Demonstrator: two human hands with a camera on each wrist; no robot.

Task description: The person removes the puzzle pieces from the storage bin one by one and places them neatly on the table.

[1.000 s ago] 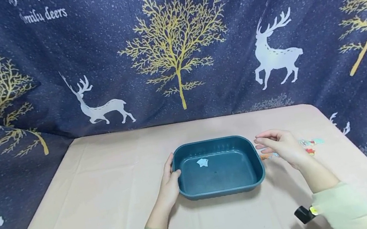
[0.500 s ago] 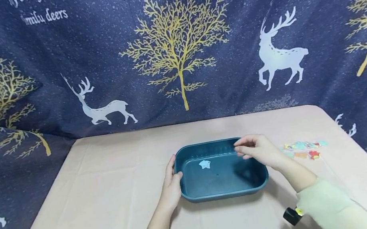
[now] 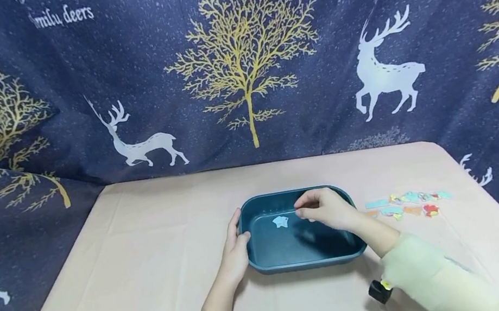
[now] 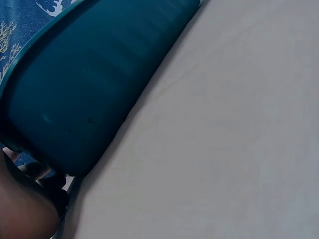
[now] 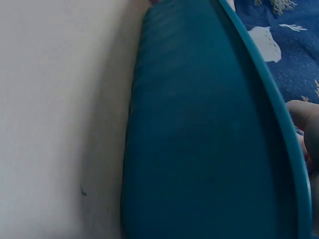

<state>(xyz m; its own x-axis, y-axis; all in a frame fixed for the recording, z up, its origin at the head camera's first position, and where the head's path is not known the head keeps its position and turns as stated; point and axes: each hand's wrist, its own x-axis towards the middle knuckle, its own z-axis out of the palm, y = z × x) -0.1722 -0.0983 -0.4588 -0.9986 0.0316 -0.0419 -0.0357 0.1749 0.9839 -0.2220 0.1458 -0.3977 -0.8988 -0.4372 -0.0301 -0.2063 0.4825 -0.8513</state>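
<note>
A dark teal rectangular basin (image 3: 307, 263) sits on the table in the head view. My left hand (image 3: 233, 246) holds its left end, thumb at the rim and fingers along the outer wall. On the basin floor, left of centre, lies a small pale blue star-shaped piece (image 3: 281, 221). My right hand (image 3: 330, 210) hovers over the basin, fingers loosely bent, just right of that piece and apart from it. Nothing shows between its thumb and forefinger. The right wrist view has the basin's outer wall (image 5: 199, 124) in front, hiding most of the hand (image 5: 306, 129).
Right of the basin, small flat colourful pieces (image 3: 412, 211) lie in two rows, blue, orange, red and yellow. A pale cloth (image 3: 152, 282) covers the table. Behind it hangs a dark blue curtain (image 3: 206, 102) with deer and trees.
From beside the colourful pieces, my right hand has moved left over the basin's right side toward the star-shaped piece. My left hand keeps its hold on the basin.
</note>
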